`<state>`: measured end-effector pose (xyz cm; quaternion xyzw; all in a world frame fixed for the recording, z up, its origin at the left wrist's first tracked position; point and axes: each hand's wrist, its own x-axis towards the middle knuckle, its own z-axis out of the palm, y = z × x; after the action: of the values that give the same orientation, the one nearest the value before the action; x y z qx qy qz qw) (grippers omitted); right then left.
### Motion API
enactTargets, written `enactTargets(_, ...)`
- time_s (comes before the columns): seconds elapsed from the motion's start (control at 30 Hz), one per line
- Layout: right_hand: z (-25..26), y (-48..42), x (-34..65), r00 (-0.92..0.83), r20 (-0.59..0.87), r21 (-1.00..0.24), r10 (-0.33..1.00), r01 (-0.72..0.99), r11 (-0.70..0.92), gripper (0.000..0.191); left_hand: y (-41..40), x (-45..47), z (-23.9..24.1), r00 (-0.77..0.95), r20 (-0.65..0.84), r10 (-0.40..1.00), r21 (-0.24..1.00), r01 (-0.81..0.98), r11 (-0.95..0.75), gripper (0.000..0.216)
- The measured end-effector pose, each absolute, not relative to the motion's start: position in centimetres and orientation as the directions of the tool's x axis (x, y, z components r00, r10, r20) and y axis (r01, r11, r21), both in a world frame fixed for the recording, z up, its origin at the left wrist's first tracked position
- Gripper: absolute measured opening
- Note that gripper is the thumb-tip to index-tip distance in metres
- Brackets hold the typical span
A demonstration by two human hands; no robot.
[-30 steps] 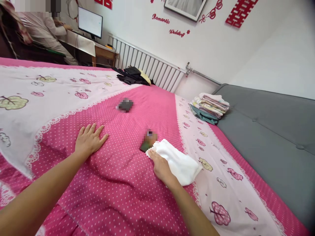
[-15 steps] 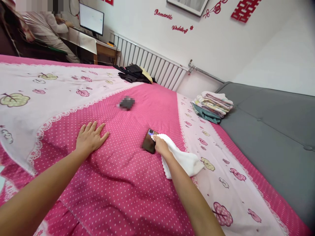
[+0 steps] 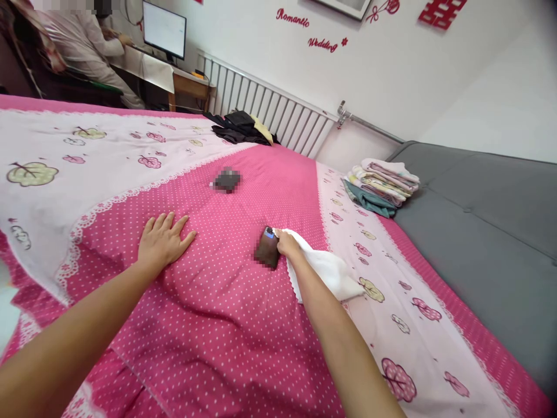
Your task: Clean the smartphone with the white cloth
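1. On the pink dotted stripe of the bedspread (image 3: 209,325), the phone (image 3: 267,249) lies with its back facing up.
2. The phone's back is dark brown and smooth, with a faint sheen; a black camera block (image 3: 269,230) sits at its far end, and a bright blue patch (image 3: 270,235) shows right beside that. The near left part is blurred, so its outline there cannot be made out.
3. At the phone's right edge, close to the camera block, the right hand (image 3: 288,244) has its fingers closed on the white cloth (image 3: 333,273). Whether the fingertips touch the phone itself, I cannot tell.
4. The white cloth spreads away to the right of the phone, plain, soft-looking and loosely creased, with a finely notched edge; the right forearm covers part of it.
5. Left of the phone and apart from it, the left hand (image 3: 162,242) lies palm down, fingers fanned, grasping nothing.
6. Beyond the phone, slightly left, is a small dark object (image 3: 228,180), blurred; well beyond the phone to the right stands a folded stack of fabric (image 3: 385,181).
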<state>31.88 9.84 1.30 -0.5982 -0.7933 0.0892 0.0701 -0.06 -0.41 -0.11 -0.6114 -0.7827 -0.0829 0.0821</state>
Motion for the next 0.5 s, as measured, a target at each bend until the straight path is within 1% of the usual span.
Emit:
enactTargets(0.33,0.6,6.9,32.4,-0.326,0.045,-0.239,0.944,0.914,0.327,0.061,-0.4,-0.1,-0.2,-0.242,0.241,0.940,0.064,0.970,0.233,0.076)
enactTargets(0.5,0.5,4.4,32.5,-0.370,0.057,-0.254,0.927,0.893,0.372,0.057,-0.3,-0.2,-0.4,-0.241,0.247,0.939,0.083,0.970,0.227,0.077)
